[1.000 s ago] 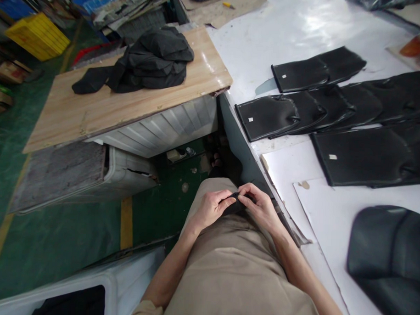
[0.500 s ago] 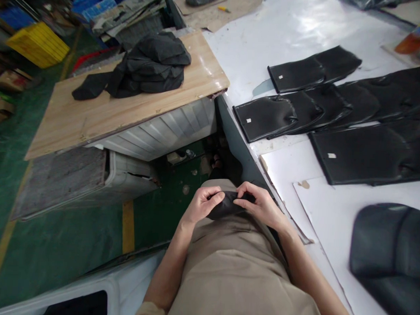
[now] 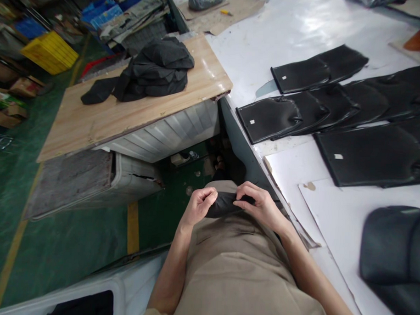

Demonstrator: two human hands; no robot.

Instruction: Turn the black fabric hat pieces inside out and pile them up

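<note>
Left hand and right hand should apply light, even tension along the black piece, so that its upper edge lies straight without creasing. Left hand: fingers curled nearly closed, thumb pressing the piece's left part against them. Black piece: spans the gap between both hands, just in front of the tan garment. Right hand: thumb and forefinger pinch the piece near its upper edge, palm partly open, beside the white-covered table.
</note>
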